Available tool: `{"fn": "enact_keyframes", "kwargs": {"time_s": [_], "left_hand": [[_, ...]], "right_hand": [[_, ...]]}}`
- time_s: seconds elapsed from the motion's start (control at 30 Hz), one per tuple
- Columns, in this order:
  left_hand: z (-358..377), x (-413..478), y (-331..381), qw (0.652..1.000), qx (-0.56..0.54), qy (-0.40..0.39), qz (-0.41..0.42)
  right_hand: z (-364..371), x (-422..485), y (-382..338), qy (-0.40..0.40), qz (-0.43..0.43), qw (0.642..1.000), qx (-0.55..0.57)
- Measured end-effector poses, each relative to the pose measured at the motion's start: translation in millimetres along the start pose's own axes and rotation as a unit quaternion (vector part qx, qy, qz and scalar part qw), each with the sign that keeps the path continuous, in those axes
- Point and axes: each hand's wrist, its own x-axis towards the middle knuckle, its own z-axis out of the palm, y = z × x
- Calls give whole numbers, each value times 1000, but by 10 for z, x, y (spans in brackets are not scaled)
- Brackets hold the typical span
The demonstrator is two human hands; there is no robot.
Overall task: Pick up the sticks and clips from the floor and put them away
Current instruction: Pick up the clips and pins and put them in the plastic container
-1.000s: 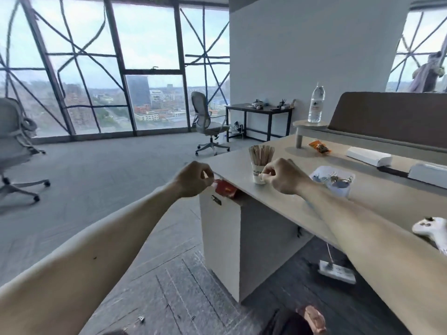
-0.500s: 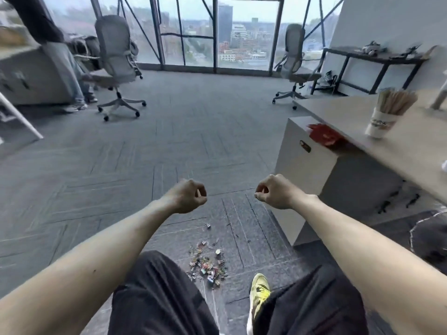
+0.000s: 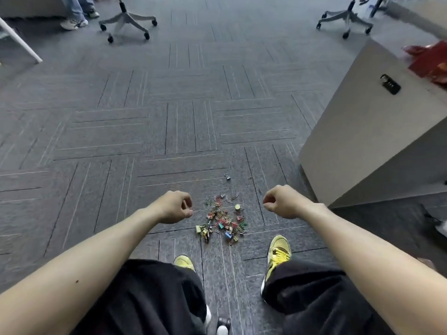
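A heap of coloured paper clips and binder clips (image 3: 223, 218) lies on the grey carpet just ahead of my yellow shoes (image 3: 278, 250). One stray binder clip (image 3: 227, 177) sits a little farther out. My left hand (image 3: 174, 207) hovers left of the heap and my right hand (image 3: 282, 201) right of it, both above the floor. Each has its fingers curled into a fist with nothing visible inside. No sticks show on the floor.
A grey cabinet (image 3: 362, 131) with a combination lock (image 3: 390, 83) stands close on the right, a red bag (image 3: 430, 59) on top. Two office chair bases (image 3: 125, 20) (image 3: 346, 19) stand far ahead. Another person's feet (image 3: 73, 21) are at the top left.
My view has swung from the desk and stick cup down to the floor. Both hands have come down from the desk edge to either side of the clip heap, still curled.
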Motion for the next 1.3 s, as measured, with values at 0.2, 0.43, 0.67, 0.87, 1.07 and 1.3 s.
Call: {"fn": "enact_keyframes", "kwargs": {"time_s": [0.2,0.43,0.67,0.87,1.07,1.3], "left_hand": [[313,912,-347,993,73,-86,-19],[684,2202,-511,977,156,-143,3],[1121,3313,-293,965,182,-181,51],[1523,4185,114,970,155,-157,101],[1991,4868,614,980,119,-96,126],[2410,5224,828,978,143,-80,131]], "right_hand": [[512,910,374,-49,12,999,-6],[1036,1979,1052,-130,43,989,-61],[1569,2835,1744,-206,79,973,-66],[1929,3276,2118,-198,174,964,-34],[2245,3584,2295,-115,234,960,102],[2507,3767,2194,17,220,967,128]]}}
